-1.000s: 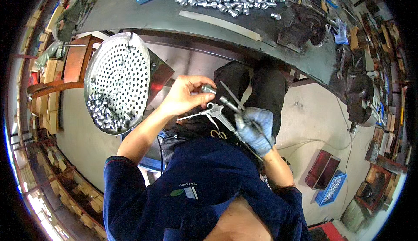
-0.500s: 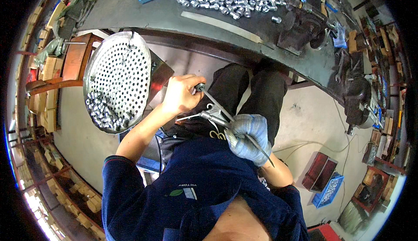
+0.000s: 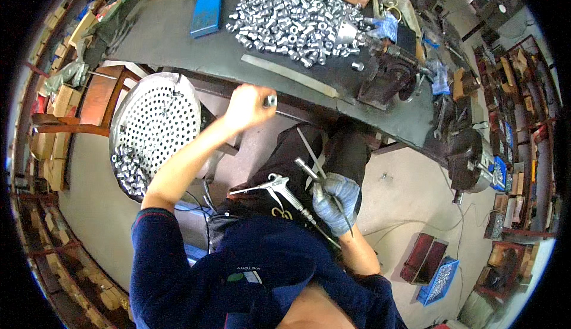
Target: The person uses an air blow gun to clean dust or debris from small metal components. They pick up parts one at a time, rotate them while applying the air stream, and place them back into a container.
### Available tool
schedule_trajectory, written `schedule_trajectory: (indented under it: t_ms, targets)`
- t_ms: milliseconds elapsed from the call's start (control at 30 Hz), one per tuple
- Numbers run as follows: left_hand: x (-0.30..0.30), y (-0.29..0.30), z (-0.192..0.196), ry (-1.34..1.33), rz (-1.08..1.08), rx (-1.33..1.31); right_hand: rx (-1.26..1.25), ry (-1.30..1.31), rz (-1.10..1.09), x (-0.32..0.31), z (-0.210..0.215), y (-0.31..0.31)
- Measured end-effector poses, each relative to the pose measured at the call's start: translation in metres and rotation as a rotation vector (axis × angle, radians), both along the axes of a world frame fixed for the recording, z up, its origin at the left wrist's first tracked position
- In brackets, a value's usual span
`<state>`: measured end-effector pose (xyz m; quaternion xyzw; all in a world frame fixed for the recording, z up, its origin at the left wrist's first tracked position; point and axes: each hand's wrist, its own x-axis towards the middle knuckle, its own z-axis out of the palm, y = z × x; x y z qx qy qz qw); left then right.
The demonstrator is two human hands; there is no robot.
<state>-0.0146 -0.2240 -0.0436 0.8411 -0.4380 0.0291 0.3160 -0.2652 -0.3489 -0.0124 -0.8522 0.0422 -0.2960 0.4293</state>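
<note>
Where left fingers (image 3: 266, 114) grip the fitting (image 3: 272, 100), it's hidden

A navy short-sleeved shirt (image 3: 279, 246), left cuff (image 3: 156, 215) edged in red; on its chest I see a green leaf (image 3: 236, 277) and pale lettering (image 3: 248, 268). Black trousers (image 3: 348, 150) show a looped gold mark (image 3: 281, 212). The right hand (image 3: 337, 204) wears a blue-grey glove (image 3: 342, 193); the left hand (image 3: 247, 109) is bare.

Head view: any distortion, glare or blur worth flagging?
Head view: fisheye bows the near edge of the table, corners go black; head view: bright glints on the pile of metal fittings; head view: left hand looks pale and soft, possibly motion blur, gloved right hand somewhat clearer.
</note>
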Motion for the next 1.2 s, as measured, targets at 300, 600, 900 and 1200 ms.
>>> schedule_trajectory:
  t_ms: [300,600,900,1200]
  targets:
    - [0.114,-0.079,0.094,0.765,-0.066,-0.793,0.04,0.052,0.05,-0.012,-0.012,0.004]
    - [0.086,0.094,0.067,0.398,0.293,-0.207,0.262,0.121,0.123,-0.022,-0.016,0.005]
    - [0.03,0.346,0.023,0.21,0.78,0.351,0.331,0.104,0.172,-0.013,-0.037,0.02]
    - [0.012,0.361,-0.021,0.03,0.716,0.879,0.252,0.168,0.214,-0.011,-0.021,0.024]
